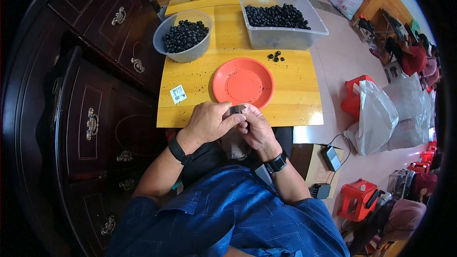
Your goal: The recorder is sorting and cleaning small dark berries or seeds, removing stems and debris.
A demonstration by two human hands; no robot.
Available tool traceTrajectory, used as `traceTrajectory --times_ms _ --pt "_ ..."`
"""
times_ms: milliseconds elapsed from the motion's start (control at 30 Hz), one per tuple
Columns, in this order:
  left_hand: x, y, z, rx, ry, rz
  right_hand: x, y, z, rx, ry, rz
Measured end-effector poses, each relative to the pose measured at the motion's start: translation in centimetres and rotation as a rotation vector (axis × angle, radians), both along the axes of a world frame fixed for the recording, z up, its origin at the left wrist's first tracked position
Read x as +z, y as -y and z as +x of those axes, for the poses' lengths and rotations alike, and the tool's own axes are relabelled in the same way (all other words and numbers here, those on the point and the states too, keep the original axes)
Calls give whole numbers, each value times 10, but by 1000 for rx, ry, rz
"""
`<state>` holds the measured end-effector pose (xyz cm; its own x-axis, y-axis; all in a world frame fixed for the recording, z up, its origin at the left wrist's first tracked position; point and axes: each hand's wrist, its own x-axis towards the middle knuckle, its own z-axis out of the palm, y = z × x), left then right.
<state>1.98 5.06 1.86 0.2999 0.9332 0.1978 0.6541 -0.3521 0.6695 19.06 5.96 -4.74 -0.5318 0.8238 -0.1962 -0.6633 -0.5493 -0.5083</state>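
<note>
My left hand [204, 123] and my right hand [258, 127] meet at the table's near edge, just below an orange-red plastic plate [243, 84]. Between their fingertips is a small dark piece [236, 110] with a shiny surface; fingers hide much of it, so its kind is unclear. Both hands are closed in a pinch around it. Dark specks lie in the plate. Beyond it, several loose black ring-shaped parts [276, 56] rest on the yellow table [295, 90]. A round translucent tub [188, 56] and a rectangular clear bin [285, 38] hold many similar black parts.
A white label [178, 94] lies left of the plate. Dark wooden drawers [90, 119] border the left side. To the right are a red stool [352, 97], white plastic bags [376, 114] and a corded device [330, 157]. Other people [413, 54] sit at the far right.
</note>
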Motion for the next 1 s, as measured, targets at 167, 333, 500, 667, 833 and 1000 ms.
traceTrajectory --times_ms 167,333,500,667,833,1000 --pt "-5 3 4 28 24 -3 -10 -2 -1 8 -63 40" --pt "6 7 2 65 79 -31 2 0 -3 21 -106 -26" --pt "7 8 5 85 185 17 -1 0 -6 46 -148 -37" --pt "19 -9 -11 -8 -11 -64 -4 5 -3 72 -96 -224" --pt "55 -70 -51 459 -152 341 3 5 -4 77 -220 -325" --pt "43 -46 -37 292 -111 107 6 1 -3 77 -304 -315"
